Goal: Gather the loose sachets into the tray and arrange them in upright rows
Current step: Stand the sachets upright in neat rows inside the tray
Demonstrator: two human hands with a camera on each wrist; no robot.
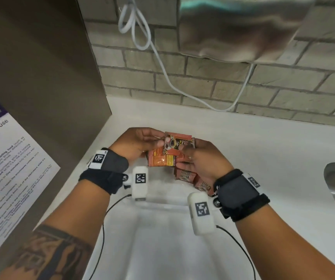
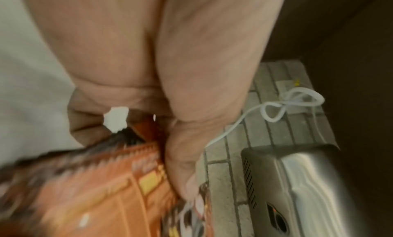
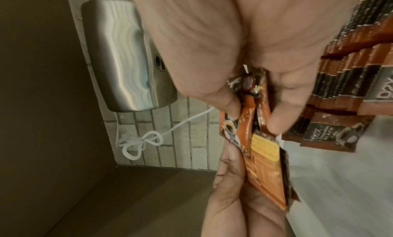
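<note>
I am pinching a small bunch of sachets [image 1: 168, 150] between my left hand [image 1: 135, 142] and right hand [image 1: 201, 158], fingers curled round them.

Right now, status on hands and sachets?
Left hand and right hand both pinching a sachet bundle. More sachets standing in the tray. Nothing in the way.

Black wrist straps [image 1: 241, 197] carry white camera pods [image 1: 202, 213] bearing square black-and-white markers; thin black cables [image 1: 241, 248] trail back. A dark tattoo [image 1: 53, 253] patterns the left forearm.
</note>
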